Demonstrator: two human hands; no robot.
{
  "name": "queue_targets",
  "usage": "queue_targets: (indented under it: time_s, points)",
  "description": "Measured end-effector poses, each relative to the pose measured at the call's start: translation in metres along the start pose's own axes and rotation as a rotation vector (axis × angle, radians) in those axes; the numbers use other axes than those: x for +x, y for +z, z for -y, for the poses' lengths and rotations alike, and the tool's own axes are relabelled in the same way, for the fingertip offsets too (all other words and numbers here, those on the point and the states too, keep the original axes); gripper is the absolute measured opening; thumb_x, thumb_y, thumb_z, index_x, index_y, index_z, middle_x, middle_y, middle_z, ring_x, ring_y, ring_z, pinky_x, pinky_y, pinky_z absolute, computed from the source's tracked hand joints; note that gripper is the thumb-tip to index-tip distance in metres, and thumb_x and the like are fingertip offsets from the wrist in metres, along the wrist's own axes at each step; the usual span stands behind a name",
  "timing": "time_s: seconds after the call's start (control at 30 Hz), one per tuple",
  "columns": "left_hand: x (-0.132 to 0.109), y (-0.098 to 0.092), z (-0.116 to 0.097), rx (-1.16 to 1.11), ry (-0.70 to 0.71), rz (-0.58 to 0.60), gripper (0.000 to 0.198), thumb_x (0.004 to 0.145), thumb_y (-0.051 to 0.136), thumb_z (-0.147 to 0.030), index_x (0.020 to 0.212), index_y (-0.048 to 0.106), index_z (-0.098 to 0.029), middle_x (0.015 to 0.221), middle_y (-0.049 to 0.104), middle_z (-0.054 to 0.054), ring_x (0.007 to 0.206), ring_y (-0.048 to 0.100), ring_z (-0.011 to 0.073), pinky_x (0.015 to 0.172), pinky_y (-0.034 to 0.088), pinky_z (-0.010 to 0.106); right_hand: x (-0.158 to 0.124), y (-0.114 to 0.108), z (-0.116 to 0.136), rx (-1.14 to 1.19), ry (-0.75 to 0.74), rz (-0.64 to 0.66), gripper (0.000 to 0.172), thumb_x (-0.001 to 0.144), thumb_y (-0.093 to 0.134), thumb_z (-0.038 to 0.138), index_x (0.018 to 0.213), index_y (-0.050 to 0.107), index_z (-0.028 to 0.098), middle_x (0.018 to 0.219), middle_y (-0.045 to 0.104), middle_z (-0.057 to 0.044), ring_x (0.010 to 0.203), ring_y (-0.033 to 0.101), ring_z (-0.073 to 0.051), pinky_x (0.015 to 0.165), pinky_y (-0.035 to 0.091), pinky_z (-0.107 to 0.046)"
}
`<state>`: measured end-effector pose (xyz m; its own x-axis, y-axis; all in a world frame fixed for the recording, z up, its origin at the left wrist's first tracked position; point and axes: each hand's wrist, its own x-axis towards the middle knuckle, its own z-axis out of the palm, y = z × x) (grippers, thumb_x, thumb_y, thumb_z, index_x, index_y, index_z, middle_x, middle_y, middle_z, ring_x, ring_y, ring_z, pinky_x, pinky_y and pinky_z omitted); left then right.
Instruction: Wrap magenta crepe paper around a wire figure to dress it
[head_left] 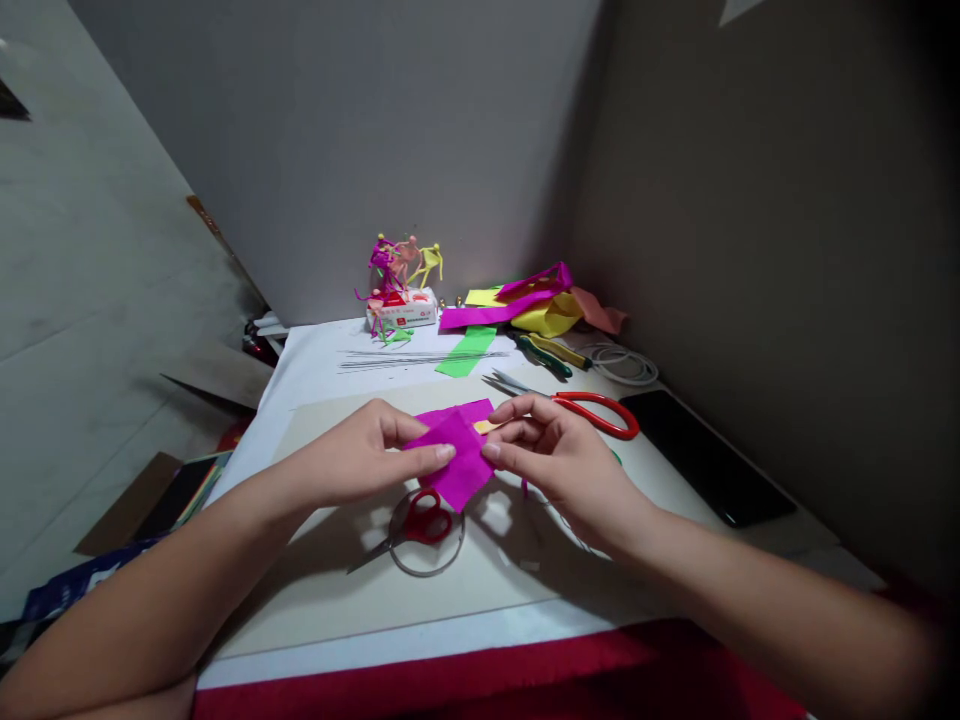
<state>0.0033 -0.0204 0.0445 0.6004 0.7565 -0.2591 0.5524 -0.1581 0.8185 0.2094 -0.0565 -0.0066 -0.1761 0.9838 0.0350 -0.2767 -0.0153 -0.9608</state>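
Observation:
Above the middle of the board, my left hand point(367, 450) grips a folded or doubled piece of magenta paper point(466, 470) between thumb and fingers. My right hand point(559, 455) pinches the same paper at its right edge. A small yellow-orange piece point(484, 427) shows by the right fingertips; whether it is held or stuck to the paper I cannot tell. Below the paper lie small red-handled scissors point(427, 518), overlapping a thin round ring point(426, 575). Large scissors with red handles point(598, 413) rest just behind my right hand.
Behind the board point(322, 590) lie thin wires point(405, 362), a green strip point(469, 350), pliers point(544, 355) and a white cable point(630, 365). Small colourful figures point(405, 260) stand on a box point(412, 312) at the back. A black phone point(709, 455) lies on the right.

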Motion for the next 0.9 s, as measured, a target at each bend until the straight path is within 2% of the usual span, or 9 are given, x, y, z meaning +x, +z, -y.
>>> queue_targets:
  time_s: [0.13, 0.23, 0.3, 0.4, 0.5, 0.6, 0.7, 0.8, 0.9]
  points:
    - [0.001, 0.008, -0.002, 0.034, -0.060, -0.001, 0.040, 0.084, 0.055, -0.043, 0.070, 0.070, -0.009, 0.054, 0.048, -0.002, 0.054, 0.037, 0.0085, 0.052, 0.031, 0.020, -0.001, -0.002, -0.006, -0.049, -0.046, 0.055, 0.028, 0.072, 0.073, 0.019, 0.095, 0.057, 0.020, 0.083, 0.064, 0.001, 0.078, 0.060, -0.011, 0.072, 0.049, -0.024]
    - [0.002, 0.011, -0.003, 0.042, -0.059, -0.035, 0.039, 0.084, 0.055, -0.042, 0.069, 0.071, -0.010, 0.054, 0.051, -0.002, 0.054, 0.037, 0.0081, 0.052, 0.031, 0.020, -0.001, -0.001, -0.010, -0.027, 0.047, 0.108, 0.033, 0.071, 0.073, 0.018, 0.099, 0.054, 0.019, 0.077, 0.064, 0.001, 0.072, 0.061, -0.012, 0.068, 0.049, -0.025]
    - [0.002, 0.011, -0.003, 0.046, -0.069, -0.041, 0.038, 0.084, 0.056, -0.042, 0.069, 0.071, -0.011, 0.055, 0.055, -0.002, 0.054, 0.041, 0.0089, 0.054, 0.033, 0.020, 0.000, -0.003, -0.010, -0.066, 0.015, 0.065, 0.029, 0.071, 0.072, 0.017, 0.095, 0.056, 0.018, 0.074, 0.063, 0.002, 0.069, 0.060, -0.011, 0.066, 0.048, -0.025]
    - [0.003, 0.010, -0.001, -0.002, -0.122, -0.015, 0.040, 0.082, 0.057, -0.047, 0.075, 0.072, -0.011, 0.061, 0.065, 0.003, 0.057, 0.051, 0.0129, 0.057, 0.040, 0.022, 0.000, -0.010, -0.009, -0.228, -0.206, -0.052, 0.021, 0.074, 0.070, 0.015, 0.091, 0.058, 0.019, 0.086, 0.063, 0.000, 0.077, 0.060, -0.012, 0.070, 0.049, -0.025]
    - [0.001, 0.012, 0.000, -0.202, -0.175, 0.059, 0.058, 0.087, 0.039, -0.059, 0.091, 0.073, -0.011, 0.081, 0.073, 0.010, 0.068, 0.063, 0.0190, 0.068, 0.048, 0.028, -0.003, -0.017, -0.007, -0.489, -0.488, -0.130, 0.018, 0.078, 0.064, 0.010, 0.092, 0.058, 0.019, 0.088, 0.062, -0.002, 0.082, 0.058, -0.014, 0.074, 0.048, -0.028]
    - [-0.002, 0.016, -0.003, -0.337, -0.162, 0.146, 0.068, 0.091, 0.024, -0.060, 0.091, 0.073, -0.012, 0.085, 0.073, 0.012, 0.076, 0.065, 0.0217, 0.076, 0.050, 0.032, -0.008, -0.020, -0.008, -0.726, -0.769, -0.014, 0.019, 0.078, 0.058, 0.003, 0.091, 0.060, 0.017, 0.084, 0.062, -0.004, 0.081, 0.056, -0.016, 0.074, 0.047, -0.032]
    - [-0.005, 0.017, -0.009, -0.262, -0.112, 0.160, 0.058, 0.092, 0.033, -0.053, 0.080, 0.073, -0.013, 0.082, 0.073, 0.009, 0.081, 0.064, 0.0220, 0.081, 0.047, 0.030, -0.012, -0.019, -0.012, -0.876, -0.932, 0.123, 0.021, 0.075, 0.061, 0.003, 0.092, 0.062, 0.014, 0.087, 0.063, -0.009, 0.082, 0.053, -0.020, 0.074, 0.046, -0.037]
    - [-0.005, 0.015, -0.010, -0.251, -0.132, 0.208, 0.053, 0.093, 0.035, -0.048, 0.077, 0.073, -0.013, 0.079, 0.072, 0.007, 0.077, 0.062, 0.0202, 0.080, 0.045, 0.028, -0.016, -0.016, -0.013, -0.943, -0.930, 0.211, 0.022, 0.074, 0.063, 0.006, 0.095, 0.063, 0.014, 0.090, 0.064, -0.010, 0.086, 0.051, -0.022, 0.076, 0.045, -0.039]
    - [-0.004, 0.015, -0.007, -0.196, -0.158, 0.177, 0.047, 0.091, 0.041, -0.045, 0.069, 0.069, -0.014, 0.065, 0.064, 0.002, 0.062, 0.054, 0.0148, 0.066, 0.042, 0.024, -0.018, -0.016, -0.008, -0.796, -0.788, 0.268, 0.023, 0.076, 0.066, 0.014, 0.099, 0.063, 0.016, 0.096, 0.063, -0.009, 0.092, 0.053, -0.022, 0.083, 0.045, -0.039]
